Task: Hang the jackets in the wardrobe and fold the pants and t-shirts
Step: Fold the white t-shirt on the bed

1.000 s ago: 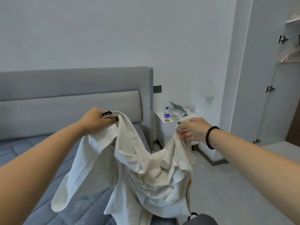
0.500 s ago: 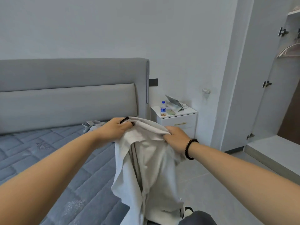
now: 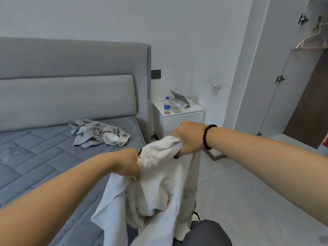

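Grey mattress [image 3: 35, 166] fills the left w/ a padded headboard [image 3: 71, 77] behind; a crumpled grey garment [image 3: 99, 133] lies on it near the far edge. My left hand [image 3: 128, 165] is fisted round a bunch of the white garment [image 3: 159, 185], which hangs past the bed edge above the floor. My right hand [image 3: 189, 137], beaded bracelet [image 3: 207, 136] at the wrist, grips its upper fold. Nightstand [image 3: 179, 119] behind carries a bottle [image 3: 167, 105]; wardrobe [image 3: 301, 77] far right, door open.

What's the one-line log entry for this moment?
left hand: grips white garment | right hand: grips garment top | garment: hangs beside bed | hanger: in wardrobe, bare
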{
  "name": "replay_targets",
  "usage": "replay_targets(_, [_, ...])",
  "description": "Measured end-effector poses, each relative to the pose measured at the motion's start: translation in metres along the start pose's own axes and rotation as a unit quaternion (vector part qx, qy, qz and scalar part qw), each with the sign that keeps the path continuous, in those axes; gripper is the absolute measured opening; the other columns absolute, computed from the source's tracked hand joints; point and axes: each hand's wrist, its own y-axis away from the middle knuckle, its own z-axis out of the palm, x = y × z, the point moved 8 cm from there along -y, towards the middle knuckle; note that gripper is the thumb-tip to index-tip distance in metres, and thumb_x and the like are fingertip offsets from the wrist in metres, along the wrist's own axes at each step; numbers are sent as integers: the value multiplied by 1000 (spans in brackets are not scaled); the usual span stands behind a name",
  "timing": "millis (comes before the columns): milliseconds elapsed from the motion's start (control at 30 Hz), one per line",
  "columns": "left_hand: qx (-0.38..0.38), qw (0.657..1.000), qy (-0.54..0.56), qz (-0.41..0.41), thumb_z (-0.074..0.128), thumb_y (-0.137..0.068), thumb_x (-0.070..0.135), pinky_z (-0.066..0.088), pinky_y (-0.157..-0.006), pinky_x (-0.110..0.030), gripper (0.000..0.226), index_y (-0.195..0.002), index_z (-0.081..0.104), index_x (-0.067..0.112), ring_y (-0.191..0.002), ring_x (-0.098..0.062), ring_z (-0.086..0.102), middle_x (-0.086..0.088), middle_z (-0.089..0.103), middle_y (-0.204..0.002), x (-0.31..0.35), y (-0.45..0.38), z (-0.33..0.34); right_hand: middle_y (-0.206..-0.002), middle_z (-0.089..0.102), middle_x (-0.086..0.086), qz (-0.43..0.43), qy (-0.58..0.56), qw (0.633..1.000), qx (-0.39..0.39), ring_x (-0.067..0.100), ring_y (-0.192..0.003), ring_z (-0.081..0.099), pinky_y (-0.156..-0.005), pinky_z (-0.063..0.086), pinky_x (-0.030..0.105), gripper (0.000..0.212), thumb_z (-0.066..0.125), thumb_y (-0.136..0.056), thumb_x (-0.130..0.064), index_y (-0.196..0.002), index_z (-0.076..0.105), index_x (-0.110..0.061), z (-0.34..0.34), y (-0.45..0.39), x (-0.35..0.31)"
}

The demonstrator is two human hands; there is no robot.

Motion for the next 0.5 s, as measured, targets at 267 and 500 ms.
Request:
replay_targets(267, [209,925,313,61,46,-53,18,30,-55,-28,5,-57,44,16,-55,-12,40,9,46,-53,-40,-34,-65,-76,51,-1,108,16,989,101,22,-73,46,-55,31,26,22,52,-83,-12,-67,43,-25,-51,-22,79])
replay_targets(500, [65,972,223,25,80,-67,43,53,-78,-30,31,-89,69,24,-85,-13,68,6,73,-85,-72,-50,-100,-64,49,-3,140,-80,987,26,20,-70,48,-53,35,25,20,65,-82,-22,-66,54,-17,-65,-74,119])
